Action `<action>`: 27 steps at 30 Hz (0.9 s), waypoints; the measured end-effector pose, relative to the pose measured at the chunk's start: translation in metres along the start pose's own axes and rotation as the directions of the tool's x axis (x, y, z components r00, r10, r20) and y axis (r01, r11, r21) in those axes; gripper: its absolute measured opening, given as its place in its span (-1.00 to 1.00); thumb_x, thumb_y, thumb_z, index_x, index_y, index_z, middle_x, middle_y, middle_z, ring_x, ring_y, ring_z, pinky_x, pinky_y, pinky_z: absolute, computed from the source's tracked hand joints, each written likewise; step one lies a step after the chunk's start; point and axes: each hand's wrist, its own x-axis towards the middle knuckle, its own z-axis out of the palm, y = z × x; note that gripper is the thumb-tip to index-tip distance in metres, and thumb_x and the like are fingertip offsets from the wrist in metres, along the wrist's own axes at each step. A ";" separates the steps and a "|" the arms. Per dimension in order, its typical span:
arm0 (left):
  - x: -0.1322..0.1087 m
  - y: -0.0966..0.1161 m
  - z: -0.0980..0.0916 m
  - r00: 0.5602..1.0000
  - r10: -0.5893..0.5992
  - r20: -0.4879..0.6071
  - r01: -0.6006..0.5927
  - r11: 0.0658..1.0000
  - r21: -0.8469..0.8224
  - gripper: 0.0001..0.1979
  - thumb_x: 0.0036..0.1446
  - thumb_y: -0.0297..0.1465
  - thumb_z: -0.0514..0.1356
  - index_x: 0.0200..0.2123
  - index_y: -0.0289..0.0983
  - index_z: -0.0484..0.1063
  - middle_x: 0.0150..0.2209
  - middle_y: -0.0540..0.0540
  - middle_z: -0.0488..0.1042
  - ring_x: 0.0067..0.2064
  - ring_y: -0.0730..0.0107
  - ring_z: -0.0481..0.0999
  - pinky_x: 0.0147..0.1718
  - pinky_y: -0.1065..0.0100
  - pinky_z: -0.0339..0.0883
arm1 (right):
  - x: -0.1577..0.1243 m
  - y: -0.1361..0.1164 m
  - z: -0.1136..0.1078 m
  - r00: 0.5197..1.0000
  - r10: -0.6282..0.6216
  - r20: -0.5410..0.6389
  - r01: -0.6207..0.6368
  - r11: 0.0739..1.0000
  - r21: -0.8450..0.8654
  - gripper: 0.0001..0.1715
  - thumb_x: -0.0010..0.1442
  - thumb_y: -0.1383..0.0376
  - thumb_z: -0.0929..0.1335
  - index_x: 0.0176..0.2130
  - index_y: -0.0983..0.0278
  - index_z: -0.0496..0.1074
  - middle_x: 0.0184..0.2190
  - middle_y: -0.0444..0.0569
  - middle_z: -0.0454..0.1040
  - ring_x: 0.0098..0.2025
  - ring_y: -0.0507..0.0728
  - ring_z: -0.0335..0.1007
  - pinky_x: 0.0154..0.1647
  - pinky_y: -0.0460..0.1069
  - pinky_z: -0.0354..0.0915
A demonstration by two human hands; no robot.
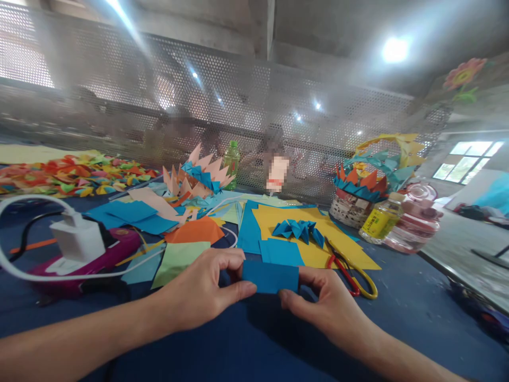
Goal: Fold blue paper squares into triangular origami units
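Observation:
A small blue rectangle of paper (271, 277) is held up between both hands, just above the dark blue tabletop. My left hand (212, 284) pinches its left end between thumb and fingers. At the right end, my right hand (322, 297) grips it the same way, thumb in front. Right behind it lies another blue paper piece (280, 251) on large yellow sheets (318, 254). Folded blue paper pieces (298, 230) rest on the yellow paper too. Scissors (352, 270) with red and yellow handles lie beyond my right hand.
On the left stand a magenta power strip (119, 246) and a white plug adapter (77, 239) with a looping cable. Green (183, 257) and orange paper (194, 231) lie nearby. Bottles, including a yellow-labelled one (382, 218), and a paper basket (350, 204) stand at the right.

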 end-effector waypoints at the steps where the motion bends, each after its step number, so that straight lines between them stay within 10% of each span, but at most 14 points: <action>1: 0.001 -0.001 -0.001 1.000 -0.006 -0.007 0.006 1.000 0.014 -0.69 0.17 -0.23 0.21 -0.55 -0.26 0.32 -0.40 0.02 0.41 -0.32 0.35 0.42 -0.29 0.35 0.22 | 0.001 0.001 -0.001 1.000 0.006 -0.004 -0.006 1.000 -0.019 -0.74 0.13 0.18 0.37 -0.48 0.31 0.45 -0.56 -0.17 0.34 -0.46 0.01 0.17 -0.40 -0.08 0.13; 27: 0.009 -0.010 -0.010 0.987 -0.035 -0.158 0.055 0.991 0.126 -0.62 0.13 -0.17 0.19 -0.59 -0.22 0.17 -0.51 0.04 0.25 -0.42 0.36 0.29 -0.38 0.32 0.12 | 0.014 0.010 -0.019 0.990 -0.080 -0.119 0.067 0.992 -0.105 -0.87 0.10 0.28 0.32 -0.40 0.28 0.44 -0.47 -0.13 0.46 -0.38 0.07 0.34 -0.27 -0.04 0.26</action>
